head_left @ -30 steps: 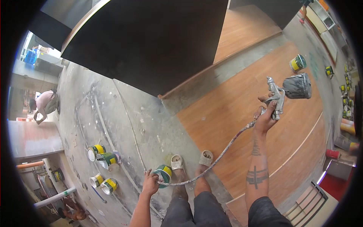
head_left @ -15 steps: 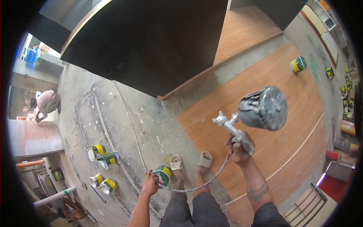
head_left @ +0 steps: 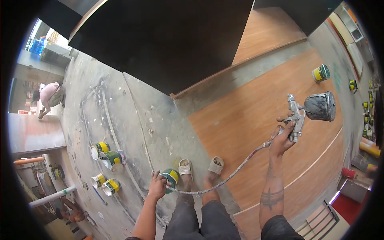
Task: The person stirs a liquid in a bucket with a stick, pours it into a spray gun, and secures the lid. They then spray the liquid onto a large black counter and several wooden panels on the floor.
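My right hand [head_left: 282, 139] grips a metal spray gun [head_left: 297, 116] with a paint-stained cup [head_left: 321, 106], held out over a brown wood-look panel [head_left: 256, 116]. A paint-crusted air hose [head_left: 228, 176] runs from the gun down past my sandalled feet [head_left: 200, 166] to my left hand [head_left: 157, 187], which is closed on the hose beside a green and yellow paint can [head_left: 171, 178]. The gun points toward the upper left.
A large dark panel [head_left: 168, 40] stands ahead. Several paint cans [head_left: 106, 158] sit on the grey concrete floor at left, another can [head_left: 321, 73] on the wood panel. A person in pink [head_left: 50, 96] bends over at far left. More cans line the right edge.
My right hand has swung the spray gun from close in front of me back out to the right and turned it upright. My left hand has stayed on the hose.
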`<state>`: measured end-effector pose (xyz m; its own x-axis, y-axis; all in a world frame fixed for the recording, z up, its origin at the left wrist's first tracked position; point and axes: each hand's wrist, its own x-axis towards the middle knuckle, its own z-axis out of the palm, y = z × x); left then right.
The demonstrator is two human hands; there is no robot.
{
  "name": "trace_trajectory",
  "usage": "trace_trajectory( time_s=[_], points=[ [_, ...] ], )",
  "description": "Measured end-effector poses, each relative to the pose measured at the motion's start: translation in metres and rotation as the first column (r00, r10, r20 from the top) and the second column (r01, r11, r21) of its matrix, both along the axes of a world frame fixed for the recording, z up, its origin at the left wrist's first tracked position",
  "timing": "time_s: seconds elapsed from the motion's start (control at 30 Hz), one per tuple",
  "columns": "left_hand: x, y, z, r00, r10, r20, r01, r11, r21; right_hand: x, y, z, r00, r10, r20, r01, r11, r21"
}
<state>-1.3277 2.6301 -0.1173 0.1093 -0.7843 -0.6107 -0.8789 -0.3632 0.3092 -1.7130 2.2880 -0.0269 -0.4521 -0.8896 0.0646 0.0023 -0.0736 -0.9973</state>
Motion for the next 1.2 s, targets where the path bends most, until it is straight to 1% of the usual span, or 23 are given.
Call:
trace_trajectory(
  time_s=[0.07,0.1,0.13,0.17,0.27,0.37,0.4,0.47,0.5,0.53,0.6,0.67,0.73,0.77,0.8,0.83,0.93,0.97,1.03,1.07,1.13,1.17,1.2],
  points=[
    [-0.001,-0.002,-0.003,1.000,0.000,-0.004,0.000,1.000,-0.013,-0.008,-0.008,-0.020,0.997,-0.069,0.032,0.068,0.997,0.038],
    [-0.002,-0.002,-0.006,1.000,0.009,-0.006,-0.010,0.999,-0.047,-0.006,-0.012,-0.021,0.998,-0.062,0.033,0.060,0.997,0.043],
    [-0.002,0.000,-0.007,1.000,0.020,-0.006,-0.021,0.997,-0.078,-0.002,-0.016,-0.021,0.998,-0.070,0.000,0.070,0.998,0.006],
    [-0.003,0.001,-0.007,0.999,0.032,-0.001,-0.032,0.997,-0.070,0.002,-0.018,-0.022,0.996,-0.078,-0.030,0.077,0.997,-0.030],
    [-0.002,0.005,-0.008,0.999,0.033,-0.039,-0.035,0.999,-0.041,0.010,-0.026,-0.033,0.999,-0.052,0.006,0.052,0.998,-0.027],
    [-0.002,0.010,-0.009,0.997,0.048,-0.052,-0.049,0.999,-0.018,0.015,-0.031,-0.053,0.999,-0.039,0.032,0.038,0.999,0.034],
    [0.000,0.013,-0.010,0.998,0.031,-0.048,-0.032,0.999,-0.009,0.014,-0.029,-0.060,0.999,-0.034,0.033,0.033,0.999,0.036],
    [0.007,0.016,-0.014,0.999,0.017,-0.042,-0.017,1.000,-0.008,0.018,-0.020,-0.082,0.991,0.061,0.119,-0.068,0.997,0.048],
    [0.009,0.018,-0.016,0.999,-0.002,-0.035,0.002,1.000,-0.018,0.024,-0.011,-0.100,0.991,0.067,0.117,-0.073,0.996,0.053],
    [0.011,0.022,-0.019,0.999,0.003,-0.037,-0.003,1.000,-0.016,0.031,-0.002,-0.115,0.984,0.045,0.172,-0.053,0.998,0.040],
    [0.017,0.026,-0.020,0.999,-0.045,-0.020,0.045,0.999,0.001,0.038,0.021,-0.132,0.974,0.028,0.223,-0.035,0.999,0.028],
    [0.023,0.032,-0.021,0.998,-0.064,-0.013,0.064,0.998,0.012,0.056,0.056,-0.126,0.947,0.247,0.207,-0.265,0.962,0.064],
    [0.024,0.034,-0.019,0.996,-0.085,-0.007,0.085,0.996,0.023,0.068,0.085,-0.117,0.858,0.452,0.244,-0.483,0.872,0.081],
    [0.024,0.034,-0.016,0.996,-0.088,-0.013,0.089,0.995,0.047,0.072,0.094,-0.111,0.858,0.453,0.242,-0.483,0.872,0.081],
    [0.024,0.033,-0.015,0.996,-0.092,-0.019,0.093,0.993,0.071,0.076,0.099,-0.101,0.809,0.585,0.057,-0.587,0.808,0.048],
    [0.024,0.034,-0.015,0.996,-0.093,-0.018,0.094,0.993,0.069,0.078,0.102,-0.096,0.719,0.683,-0.133,-0.685,0.728,0.039],
    [0.023,0.031,-0.014,0.994,-0.105,-0.014,0.106,0.991,0.079,0.082,0.106,-0.093,0.692,0.710,-0.126,-0.711,0.702,0.052],
    [0.022,0.029,-0.015,0.994,-0.107,-0.018,0.108,0.991,0.073,0.078,0.105,-0.101,0.692,0.711,-0.126,-0.711,0.702,0.051],
    [0.018,0.025,-0.014,0.994,-0.107,-0.022,0.108,0.992,0.069,0.064,0.097,-0.124,0.758,0.651,-0.029,-0.652,0.758,-0.027],
    [0.017,0.023,-0.013,0.996,-0.086,-0.038,0.088,0.995,0.044,0.056,0.092,-0.128,0.813,0.575,0.098,-0.579,0.815,0.021],
    [0.014,0.020,-0.014,0.996,-0.066,-0.056,0.068,0.997,0.023,0.052,0.067,-0.123,0.918,0.389,0.079,-0.394,0.916,0.075],
    [0.012,0.018,-0.015,0.997,-0.046,-0.062,0.048,0.998,0.033,0.051,0.049,-0.122,0.957,0.283,-0.062,-0.280,0.959,0.052],
    [0.011,0.017,-0.015,0.998,-0.026,-0.066,0.029,0.999,0.042,0.039,0.033,-0.127,0.982,0.188,0.035,-0.189,0.980,0.053]
  ],
)
